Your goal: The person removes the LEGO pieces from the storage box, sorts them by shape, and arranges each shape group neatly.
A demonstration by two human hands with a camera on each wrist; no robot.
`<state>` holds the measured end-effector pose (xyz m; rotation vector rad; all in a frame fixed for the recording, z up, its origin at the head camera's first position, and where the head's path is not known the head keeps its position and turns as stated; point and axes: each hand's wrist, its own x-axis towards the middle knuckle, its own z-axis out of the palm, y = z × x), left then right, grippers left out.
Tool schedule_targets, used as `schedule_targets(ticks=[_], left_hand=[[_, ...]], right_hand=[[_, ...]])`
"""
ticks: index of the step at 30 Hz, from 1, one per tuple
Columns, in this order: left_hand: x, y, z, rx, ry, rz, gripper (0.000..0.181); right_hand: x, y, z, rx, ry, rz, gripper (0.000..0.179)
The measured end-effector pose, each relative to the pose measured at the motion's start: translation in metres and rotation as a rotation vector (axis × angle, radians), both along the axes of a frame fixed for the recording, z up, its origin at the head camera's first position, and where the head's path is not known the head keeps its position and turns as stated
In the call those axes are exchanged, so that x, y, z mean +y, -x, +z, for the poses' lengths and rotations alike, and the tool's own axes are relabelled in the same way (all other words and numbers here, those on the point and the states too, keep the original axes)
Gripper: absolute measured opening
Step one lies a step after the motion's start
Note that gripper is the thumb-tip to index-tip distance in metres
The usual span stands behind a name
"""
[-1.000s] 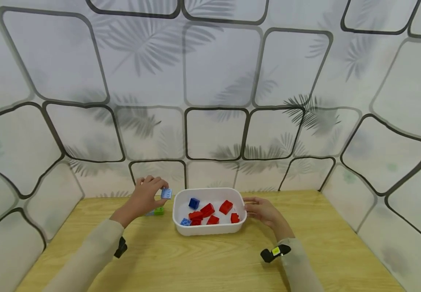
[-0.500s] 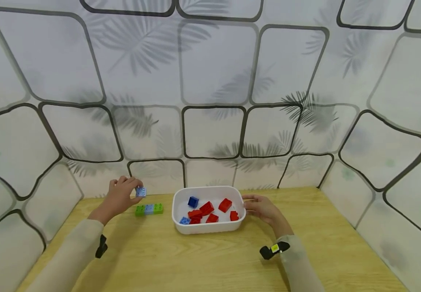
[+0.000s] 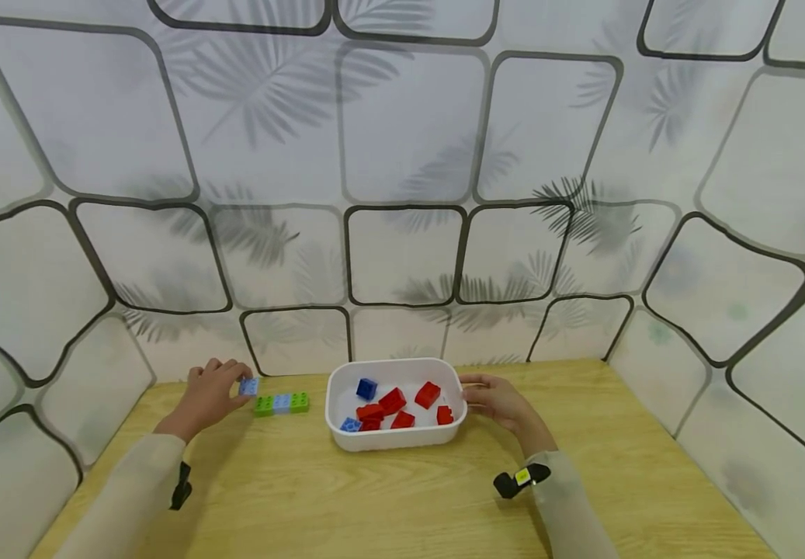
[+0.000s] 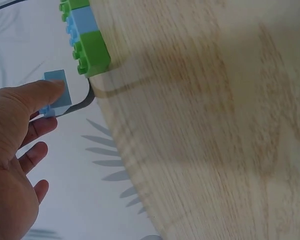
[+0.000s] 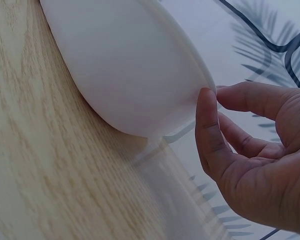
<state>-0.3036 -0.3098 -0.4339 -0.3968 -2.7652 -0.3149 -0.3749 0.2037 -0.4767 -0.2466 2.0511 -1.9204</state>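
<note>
My left hand pinches a light blue toy building brick between thumb and fingers, just left of a row of bricks. That row lies on the table, green at both ends with light blue in the middle. In the left wrist view the held brick stands apart from the row's green end. My right hand holds the right end of a white plastic box, thumb and fingers at its rim in the right wrist view. Inside the box lie several red bricks, a dark blue brick and a blue one.
The wooden table runs back to a patterned cloth wall, which also closes off both sides. The row of bricks lies close to the back wall, left of the box.
My left hand has moved left and then down with the light blue brick, from beside the box to the row's left end, uncovering the row. The right hand stays at the box.
</note>
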Motion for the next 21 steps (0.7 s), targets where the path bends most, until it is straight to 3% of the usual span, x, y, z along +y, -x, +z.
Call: schedule_targets(ticks=[5,12,21], left_hand=[[0.0,0.002,-0.007,-0.017,0.041,0.005,0.028],[-0.007,0.001,-0.018,-0.042,0.031,0.024,0.027],[-0.012,0.006,-0.02,-0.07,0.017,0.025,0.027]], right_hand=[[0.001,0.0,-0.001,-0.009,-0.003,-0.003,0.048],[0.002,-0.001,-0.001,-0.006,-0.011,0.022,0.048],[0.002,0.001,0.0,-0.013,0.002,0.013,0.048]])
